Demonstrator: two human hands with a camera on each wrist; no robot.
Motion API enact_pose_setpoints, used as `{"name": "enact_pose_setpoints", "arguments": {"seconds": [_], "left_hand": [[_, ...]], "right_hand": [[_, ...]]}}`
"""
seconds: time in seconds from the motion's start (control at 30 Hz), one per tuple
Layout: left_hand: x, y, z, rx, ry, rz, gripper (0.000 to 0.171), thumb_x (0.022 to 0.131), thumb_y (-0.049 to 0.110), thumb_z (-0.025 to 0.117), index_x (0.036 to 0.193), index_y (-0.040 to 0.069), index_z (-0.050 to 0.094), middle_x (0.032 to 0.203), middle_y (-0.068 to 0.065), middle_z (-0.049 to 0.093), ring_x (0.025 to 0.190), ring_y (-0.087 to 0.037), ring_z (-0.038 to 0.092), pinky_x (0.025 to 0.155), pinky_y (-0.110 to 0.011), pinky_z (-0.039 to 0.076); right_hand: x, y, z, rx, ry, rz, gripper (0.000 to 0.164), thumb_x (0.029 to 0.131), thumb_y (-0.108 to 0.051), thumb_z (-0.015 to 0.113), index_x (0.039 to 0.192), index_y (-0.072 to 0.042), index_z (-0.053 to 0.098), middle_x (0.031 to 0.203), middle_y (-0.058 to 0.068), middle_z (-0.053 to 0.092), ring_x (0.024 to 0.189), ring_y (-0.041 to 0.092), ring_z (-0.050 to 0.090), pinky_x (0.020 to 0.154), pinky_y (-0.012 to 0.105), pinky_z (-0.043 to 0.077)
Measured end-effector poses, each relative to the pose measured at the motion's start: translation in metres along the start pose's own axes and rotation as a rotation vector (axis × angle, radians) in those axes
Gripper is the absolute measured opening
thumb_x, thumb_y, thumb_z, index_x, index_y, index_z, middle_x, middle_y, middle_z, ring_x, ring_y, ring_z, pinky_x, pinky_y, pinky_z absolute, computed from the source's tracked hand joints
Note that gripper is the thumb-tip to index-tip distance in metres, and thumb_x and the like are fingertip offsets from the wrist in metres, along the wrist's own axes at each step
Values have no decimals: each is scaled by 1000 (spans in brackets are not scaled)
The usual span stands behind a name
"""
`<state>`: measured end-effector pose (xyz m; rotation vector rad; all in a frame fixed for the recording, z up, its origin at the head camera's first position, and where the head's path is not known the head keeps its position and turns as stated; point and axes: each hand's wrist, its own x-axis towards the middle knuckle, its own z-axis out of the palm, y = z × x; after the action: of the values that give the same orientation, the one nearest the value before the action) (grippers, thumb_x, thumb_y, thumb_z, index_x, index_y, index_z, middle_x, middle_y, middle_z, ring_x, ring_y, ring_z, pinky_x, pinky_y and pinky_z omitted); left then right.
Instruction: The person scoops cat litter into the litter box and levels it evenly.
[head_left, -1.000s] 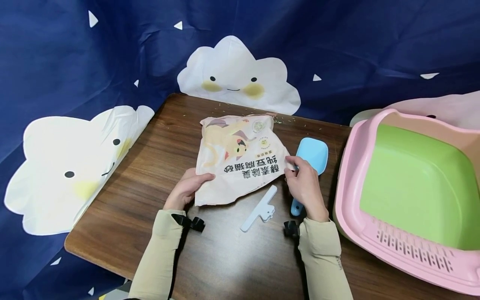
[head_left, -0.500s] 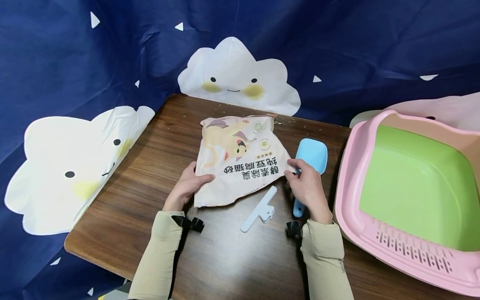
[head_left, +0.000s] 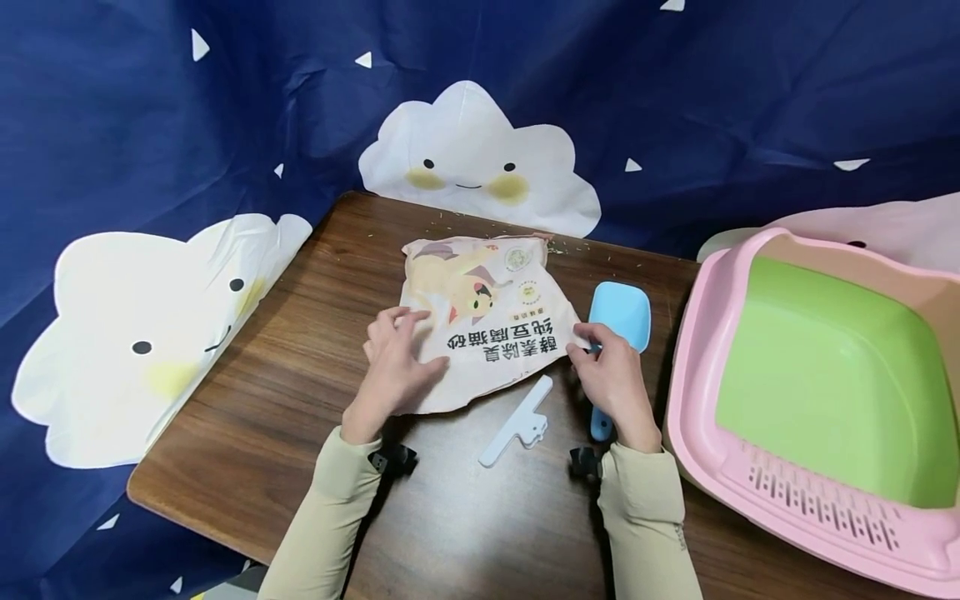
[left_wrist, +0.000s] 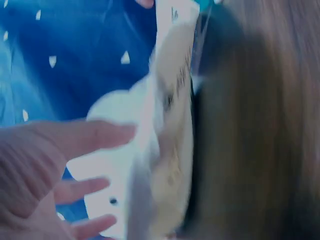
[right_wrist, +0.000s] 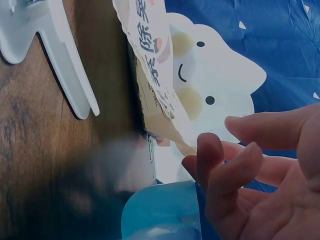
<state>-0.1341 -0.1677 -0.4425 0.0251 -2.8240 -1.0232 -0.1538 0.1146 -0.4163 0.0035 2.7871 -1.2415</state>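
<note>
The cat litter bag (head_left: 487, 317), pale pink with a printed cat and dark lettering, lies on the table with its lettering upside down in the head view. My left hand (head_left: 393, 362) is over the bag's near left part, fingers spread and thumb apart. In the left wrist view that hand (left_wrist: 60, 165) is beside the bag's face. My right hand (head_left: 611, 375) is at the bag's right corner. The right wrist view shows its bent fingers (right_wrist: 222, 170) right at that corner, thumb apart from them. A blue scoop (head_left: 621, 312) lies under and beyond this hand, part of its handle hidden.
A pale blue bag clip (head_left: 517, 423) lies on the table in front of the bag. At the right stands a large litter box (head_left: 693, 392) with a pink rim and green inside. Small crumbs (head_left: 555, 248) are scattered along the table's far edge.
My left hand has let go of the bag's left edge and moved up and right over it, fingers spreading. The right hand stays by the right corner; the bag has barely moved.
</note>
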Motion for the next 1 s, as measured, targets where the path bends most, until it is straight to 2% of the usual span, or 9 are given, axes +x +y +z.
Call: {"name": "enact_pose_setpoints", "arguments": {"seconds": [0.17, 0.3, 0.43, 0.53, 0.83, 1.0], "left_hand": [[-5, 27, 10, 128, -206, 225, 76, 67, 30, 87, 132, 13, 53, 144, -21, 37, 129, -40, 34, 98, -53, 34], [-3, 38, 17, 225, -351, 296, 81, 66, 33, 88, 136, 14, 50, 145, -19, 35, 131, -38, 32, 96, -49, 34], [1, 42, 16, 297, -440, 283, 84, 65, 31, 89, 137, 16, 48, 142, -17, 39, 128, -36, 36, 95, -48, 35], [4, 42, 13, 293, -485, 272, 84, 65, 28, 88, 137, 15, 48, 140, -16, 43, 127, -36, 40, 96, -49, 36], [14, 47, -1, 292, -579, 233, 68, 75, 29, 81, 135, 15, 52, 135, -10, 50, 122, -30, 46, 105, -46, 37], [17, 55, -6, 308, -585, 262, 53, 78, 19, 72, 129, 14, 58, 128, -8, 56, 116, -25, 51, 100, -43, 42]], "right_hand": [[0, 1, 1, 23, 18, 2, 36, 95, -20, 57, 128, -6, 59, 117, 18, 65, 77, 23, 68, 64, 28, 49], [1, 1, 1, 46, 26, 2, 36, 95, -19, 58, 127, -4, 60, 116, 19, 66, 77, 26, 69, 63, 27, 49], [1, 1, 0, 79, 32, 8, 35, 94, -18, 59, 126, -3, 60, 117, 20, 65, 79, 30, 70, 61, 25, 49], [2, 1, -1, 96, 37, 15, 34, 94, -17, 59, 126, -3, 61, 116, 20, 65, 78, 31, 69, 58, 24, 49], [4, 1, 1, 111, 31, 26, 34, 94, -17, 60, 125, -3, 61, 114, 20, 65, 73, 29, 69, 54, 23, 50], [4, 2, 2, 99, 37, 23, 34, 93, -16, 60, 125, -3, 61, 112, 20, 64, 74, 28, 69, 57, 24, 50]]}}
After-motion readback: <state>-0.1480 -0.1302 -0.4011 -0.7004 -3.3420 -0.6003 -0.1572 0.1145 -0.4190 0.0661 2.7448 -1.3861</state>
